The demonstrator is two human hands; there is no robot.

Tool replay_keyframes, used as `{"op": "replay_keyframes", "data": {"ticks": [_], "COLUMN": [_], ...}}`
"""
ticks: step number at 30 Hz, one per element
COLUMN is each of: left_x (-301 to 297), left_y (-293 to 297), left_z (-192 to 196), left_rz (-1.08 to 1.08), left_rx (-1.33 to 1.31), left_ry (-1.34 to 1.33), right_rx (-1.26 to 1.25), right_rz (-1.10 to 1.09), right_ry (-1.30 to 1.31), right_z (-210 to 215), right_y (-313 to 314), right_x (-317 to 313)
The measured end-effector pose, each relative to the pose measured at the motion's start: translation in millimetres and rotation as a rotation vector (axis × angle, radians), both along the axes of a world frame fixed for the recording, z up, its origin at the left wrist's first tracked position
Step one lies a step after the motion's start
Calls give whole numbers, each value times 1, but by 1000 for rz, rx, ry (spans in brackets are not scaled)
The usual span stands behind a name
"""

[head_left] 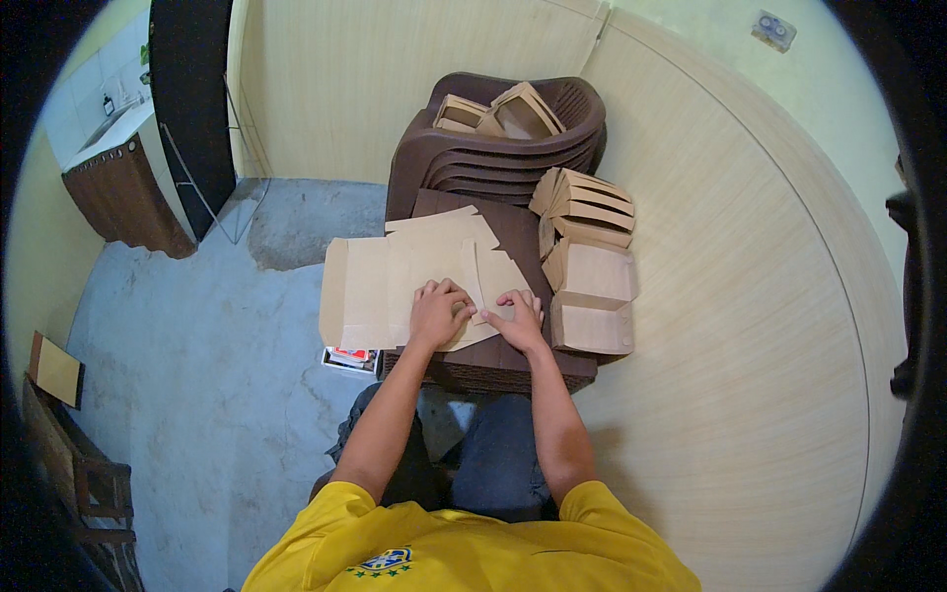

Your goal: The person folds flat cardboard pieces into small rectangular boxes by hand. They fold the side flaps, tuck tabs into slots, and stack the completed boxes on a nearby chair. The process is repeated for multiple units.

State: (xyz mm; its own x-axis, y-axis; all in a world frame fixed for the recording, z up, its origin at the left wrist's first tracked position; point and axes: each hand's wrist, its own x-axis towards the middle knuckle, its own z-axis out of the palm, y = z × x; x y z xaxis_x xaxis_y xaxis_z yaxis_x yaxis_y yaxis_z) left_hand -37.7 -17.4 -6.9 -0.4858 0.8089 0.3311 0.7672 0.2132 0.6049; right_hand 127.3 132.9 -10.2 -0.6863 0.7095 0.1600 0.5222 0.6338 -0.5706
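A flat tan cardboard box blank (395, 276) lies on a dark brown stool top (513, 222) in front of me. My left hand (439, 311) presses down on the blank near its front edge, fingers curled. Beside it, my right hand (515, 316) pinches a flap of the same blank. Both forearms come up from the lower edge over my knees. Folded tan boxes (590, 296) stand stacked just right of my right hand.
A stack of brown plastic chairs (493, 148) behind the stool holds more folded boxes (503, 113). A small colourful packet (347, 357) lies on the concrete floor (197, 345) under the blank's left side. Beige panel walls close the back and right. A wooden cabinet (123, 197) stands far left.
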Motion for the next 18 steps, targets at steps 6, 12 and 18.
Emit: {"op": "replay_keyframes", "data": {"ticks": [6,12,18], "left_x": [1,1,3], "left_y": [4,9,10], "left_z": [5,9,9], "left_rz": [43,81,86], "left_rx": [-46,-98,-92], "left_ry": [-45,-80,-71], "right_rx": [-59,-24,-14], "right_rz": [62,-39,-28], "right_ry": [-37,-111,-108], "right_z": [7,14,15], "right_y": [5,-8,-12], "right_x": [6,-1,-4]}}
